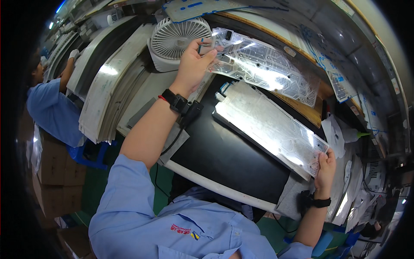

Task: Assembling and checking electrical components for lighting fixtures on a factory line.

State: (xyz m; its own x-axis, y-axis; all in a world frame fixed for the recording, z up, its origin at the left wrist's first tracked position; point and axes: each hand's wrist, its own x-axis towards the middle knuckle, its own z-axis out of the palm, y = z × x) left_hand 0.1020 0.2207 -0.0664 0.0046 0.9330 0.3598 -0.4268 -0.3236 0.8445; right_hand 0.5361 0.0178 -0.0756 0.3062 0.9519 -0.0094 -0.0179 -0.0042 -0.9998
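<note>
My left hand (192, 64) is closed on the left end of a clear keyboard membrane (267, 64) with fine printed traces, lifting it at a tilt above the far side of the workbench. A second, silvery membrane sheet (271, 125) lies lower and nearer, slanting across a black mat (241, 151); whether it is one sheet or a thin stack I cannot tell. My right hand (325, 169) grips its right end, thumb on top. Blue tabs (223, 88) show at that sheet's left end. Black straps with a small device circle both wrists.
A white fan (179, 41) stands at the back left, beside a tall stack of pale sheets (114, 82). Shelves at the back hold blue-edged membranes (332, 71). A green-tipped bottle (353, 134) and more sheets stand right. Another person (56, 101) works at far left.
</note>
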